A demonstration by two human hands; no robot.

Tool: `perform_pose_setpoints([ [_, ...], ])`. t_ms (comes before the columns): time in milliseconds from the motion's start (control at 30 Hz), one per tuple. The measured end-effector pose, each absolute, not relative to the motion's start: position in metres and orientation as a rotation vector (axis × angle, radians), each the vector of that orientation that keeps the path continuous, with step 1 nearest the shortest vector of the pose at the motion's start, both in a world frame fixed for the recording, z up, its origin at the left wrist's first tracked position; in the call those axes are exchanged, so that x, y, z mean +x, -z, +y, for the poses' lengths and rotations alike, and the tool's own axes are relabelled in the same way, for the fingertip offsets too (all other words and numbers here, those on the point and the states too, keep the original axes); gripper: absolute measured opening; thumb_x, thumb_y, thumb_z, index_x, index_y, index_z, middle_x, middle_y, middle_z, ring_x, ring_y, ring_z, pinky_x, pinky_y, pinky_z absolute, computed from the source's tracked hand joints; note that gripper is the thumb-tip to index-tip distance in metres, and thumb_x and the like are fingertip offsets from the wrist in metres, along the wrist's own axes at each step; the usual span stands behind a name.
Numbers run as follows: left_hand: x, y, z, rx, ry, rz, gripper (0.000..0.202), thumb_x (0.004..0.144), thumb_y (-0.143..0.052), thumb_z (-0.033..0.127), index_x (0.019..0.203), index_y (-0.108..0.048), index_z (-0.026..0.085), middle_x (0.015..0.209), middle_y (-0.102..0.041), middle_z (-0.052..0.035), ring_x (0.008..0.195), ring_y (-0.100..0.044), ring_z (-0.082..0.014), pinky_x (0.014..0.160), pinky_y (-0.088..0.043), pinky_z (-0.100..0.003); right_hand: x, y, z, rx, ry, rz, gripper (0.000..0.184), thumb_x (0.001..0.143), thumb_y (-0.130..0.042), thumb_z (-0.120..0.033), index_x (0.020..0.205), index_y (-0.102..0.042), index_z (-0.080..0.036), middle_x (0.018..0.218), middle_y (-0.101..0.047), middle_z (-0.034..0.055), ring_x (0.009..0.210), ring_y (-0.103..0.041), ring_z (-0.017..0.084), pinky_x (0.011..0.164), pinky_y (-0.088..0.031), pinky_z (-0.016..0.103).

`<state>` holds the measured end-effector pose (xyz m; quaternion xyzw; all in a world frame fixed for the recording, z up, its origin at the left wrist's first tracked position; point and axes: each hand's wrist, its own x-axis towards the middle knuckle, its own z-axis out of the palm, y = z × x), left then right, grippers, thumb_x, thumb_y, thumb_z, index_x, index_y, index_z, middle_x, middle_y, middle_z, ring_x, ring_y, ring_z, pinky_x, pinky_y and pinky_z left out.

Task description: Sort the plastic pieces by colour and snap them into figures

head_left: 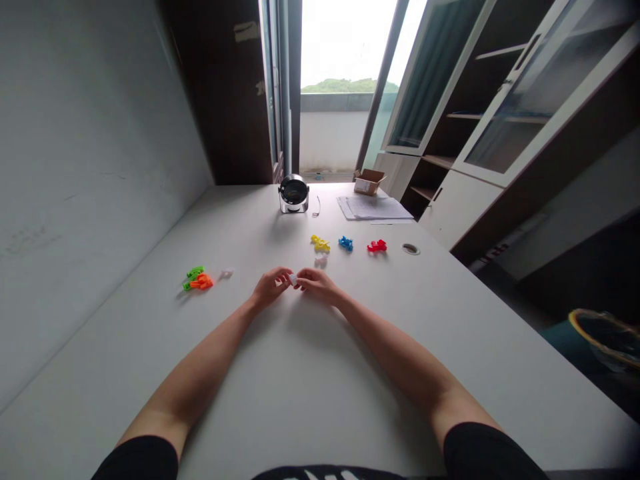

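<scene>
Between the fingertips of my left hand (271,287) and my right hand (317,284) is a small white piece (293,280), too small to make out its kind. Both hands are closed on it just over the table. Past my right hand lie a pale pinkish piece (321,259) and a cluster of yellow plastic pieces (321,243). Blue pieces (345,243) and red pieces (377,246) sit farther right. Left of my left hand are another pale piece (227,274), an orange plastic piece (202,282) and green pieces (195,273).
The white table (320,373) meets a wall on the left. Toward its far edge stand a round black lamp-like device (293,193), papers (376,207) and an open cardboard box (369,182). A round cable hole (411,249) is at right, near cabinets (470,167).
</scene>
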<state>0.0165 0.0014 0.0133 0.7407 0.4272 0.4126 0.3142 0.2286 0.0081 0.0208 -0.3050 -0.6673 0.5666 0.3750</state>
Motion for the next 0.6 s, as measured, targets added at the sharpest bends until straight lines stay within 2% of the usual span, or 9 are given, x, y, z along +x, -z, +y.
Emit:
perform_pose_setpoints([
  [167,0.015,-0.013,0.002,2.005,-1.109,1.157,0.024,0.089,-0.060,0.038,0.106,-0.068,0.023,0.088,-0.070,-0.0033,0.077,-0.062,-0.0164,0.079,-0.049,-0.030,0.228,-0.019,0.008,-0.817,-1.447,-1.665,0.037,0.087,-0.064,-0.053,0.093,-0.064,-0.016,0.087,-0.070,0.0064,0.081,-0.065,0.017,0.072,-0.050,0.027],
  [400,0.014,-0.010,0.003,2.009,-1.053,1.159,0.026,0.093,-0.054,0.040,0.105,-0.068,0.022,0.087,-0.070,-0.0024,0.074,-0.061,-0.0152,0.074,-0.048,-0.027,0.229,-0.014,0.014,-0.756,-1.281,-1.677,0.044,0.085,-0.067,-0.050,0.116,-0.059,-0.020,0.086,-0.069,0.0039,0.077,-0.064,0.017,0.071,-0.052,0.029],
  [600,0.014,-0.010,0.004,1.937,-0.995,1.108,0.028,0.093,-0.051,0.040,0.106,-0.069,0.022,0.083,-0.069,-0.0022,0.073,-0.061,-0.0153,0.072,-0.049,-0.026,0.230,-0.010,0.016,-0.766,-1.167,-1.782,0.041,0.087,-0.065,-0.048,0.116,-0.061,-0.020,0.089,-0.069,0.0057,0.077,-0.065,0.018,0.075,-0.053,0.032],
])
